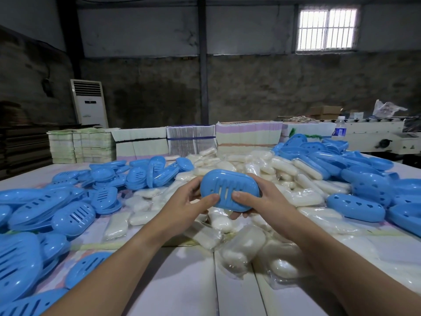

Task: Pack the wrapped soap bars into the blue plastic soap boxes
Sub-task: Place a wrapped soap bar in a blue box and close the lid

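I hold one blue plastic soap box (230, 189) above the table, its slotted face tilted toward me. My left hand (189, 201) grips its left end, thumb on the slotted face and fingers behind. My right hand (262, 201) grips the right end the same way. The box looks closed; whether a soap is inside cannot be seen. A heap of white wrapped soap bars (241, 224) lies under and beyond my hands.
Slotted blue lids and boxes (68, 215) are piled on the left, blue box halves with heart-shaped holes (357, 206) on the right. Stacks of flat printed cartons (191, 137) line the far edge of the table (182, 281). A water bottle (340, 128) stands far right.
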Available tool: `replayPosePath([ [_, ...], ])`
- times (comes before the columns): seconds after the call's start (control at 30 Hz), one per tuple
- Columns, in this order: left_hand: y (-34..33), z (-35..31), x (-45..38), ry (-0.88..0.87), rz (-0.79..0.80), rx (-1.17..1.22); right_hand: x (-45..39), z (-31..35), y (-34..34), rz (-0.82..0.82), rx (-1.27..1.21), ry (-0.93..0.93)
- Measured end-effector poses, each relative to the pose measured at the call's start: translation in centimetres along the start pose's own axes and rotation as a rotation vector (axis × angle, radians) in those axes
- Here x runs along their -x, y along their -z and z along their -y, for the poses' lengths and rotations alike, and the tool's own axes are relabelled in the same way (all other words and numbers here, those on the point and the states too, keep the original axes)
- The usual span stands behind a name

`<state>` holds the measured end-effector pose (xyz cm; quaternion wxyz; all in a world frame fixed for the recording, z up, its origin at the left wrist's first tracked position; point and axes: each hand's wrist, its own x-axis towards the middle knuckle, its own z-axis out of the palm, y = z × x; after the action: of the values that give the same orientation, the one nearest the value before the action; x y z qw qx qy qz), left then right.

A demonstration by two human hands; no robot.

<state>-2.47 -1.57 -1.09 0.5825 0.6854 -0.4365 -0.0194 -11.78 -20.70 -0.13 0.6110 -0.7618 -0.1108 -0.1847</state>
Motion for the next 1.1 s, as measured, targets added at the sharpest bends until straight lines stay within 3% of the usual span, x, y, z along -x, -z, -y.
replayPosePath([
  [0.33,-0.1,0.5,-0.2,0.005,-0.017,0.022,-0.3,-0.6,0.5,0.006,0.026,0.037],
  [0.5,-0.3,0.4,-0.1,-0.064,-0.008,-0.006,-0.8,-0.7,1.5,0.179,-0.203,-0.143],
  [0.63,-0.6,0.5,0.1,-0.085,0.045,-0.099,-0.6,-0.3,2.3,0.246,-0.089,-0.18],
  [0.9,-0.5,1.2,0.3,-0.028,0.035,-0.351,0.6,1.9,5.4,-0.307,0.421,-0.001],
  [1.1,-0.1,2.0,0.2,-0.05,0.089,-0.396,6.5,2.5,16.8,-0.664,0.63,-0.169],
])
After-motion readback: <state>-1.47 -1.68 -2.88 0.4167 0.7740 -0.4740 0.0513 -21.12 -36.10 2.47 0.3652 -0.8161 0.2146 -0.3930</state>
